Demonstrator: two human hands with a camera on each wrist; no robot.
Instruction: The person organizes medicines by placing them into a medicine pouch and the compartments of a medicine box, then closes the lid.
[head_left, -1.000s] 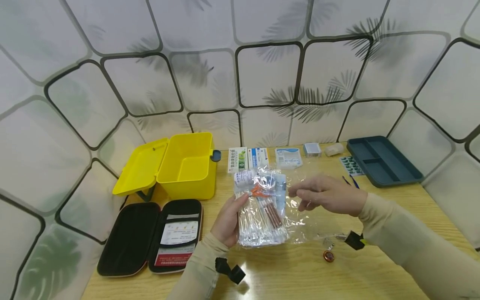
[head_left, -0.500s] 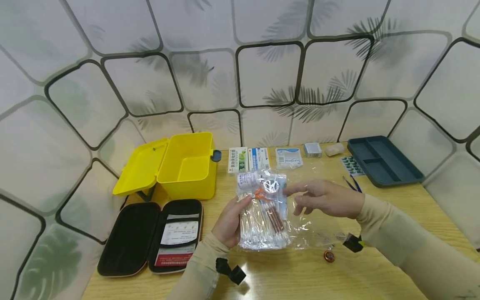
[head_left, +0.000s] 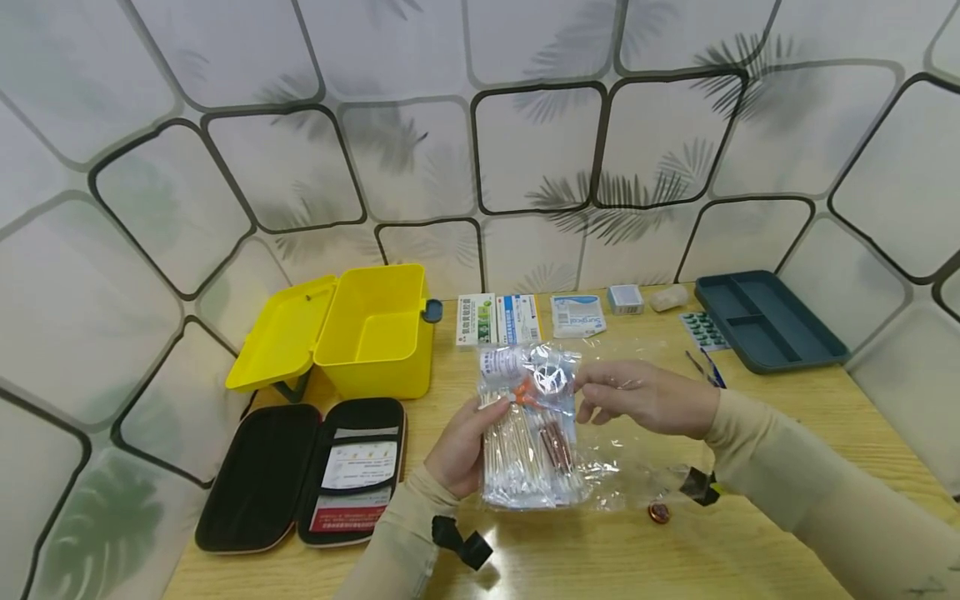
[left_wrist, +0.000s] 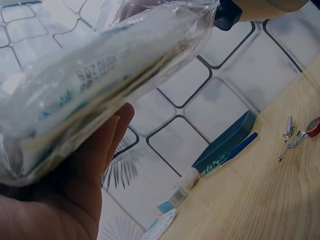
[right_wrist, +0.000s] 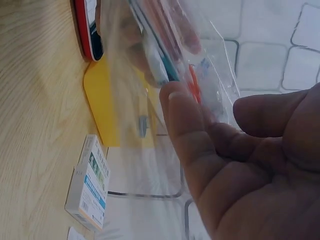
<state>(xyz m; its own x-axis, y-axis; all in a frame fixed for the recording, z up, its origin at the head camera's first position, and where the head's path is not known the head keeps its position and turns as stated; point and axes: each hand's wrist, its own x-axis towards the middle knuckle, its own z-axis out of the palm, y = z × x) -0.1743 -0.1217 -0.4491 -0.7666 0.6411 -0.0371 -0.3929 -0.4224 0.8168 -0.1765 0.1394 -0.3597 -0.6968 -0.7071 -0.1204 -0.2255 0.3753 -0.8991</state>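
Observation:
My left hand [head_left: 462, 443] grips a clear plastic bag [head_left: 531, 429] by its left side, thumb on the front. Through the plastic show many cotton swabs [head_left: 512, 442], dark reddish-brown sticks [head_left: 556, 444], an orange-handled item [head_left: 524, 394] and a white roll-like pack with print [head_left: 501, 364]. Loose, crinkled film spreads from the bag's right side. My right hand [head_left: 647, 398] is at that side, fingertips against the plastic. In the right wrist view its fingers [right_wrist: 187, 135] reach out to the bag, the thumb held apart from them.
At left stand a lidded yellow box [head_left: 375, 333], lid swung back, and an unfolded black case [head_left: 258, 479]. Medicine boxes [head_left: 476, 320], a surgical packet [head_left: 577, 317], a green blister pack [head_left: 705, 332], blue tweezers [head_left: 714, 372] and a divided tray [head_left: 768, 321] line the back. A red round trinket [head_left: 658, 512] lies in front.
The bag in my left hand has shifted slightly right and toward me. My right hand has come in to the bag's right edge, its fingers drawing closer to the plastic.

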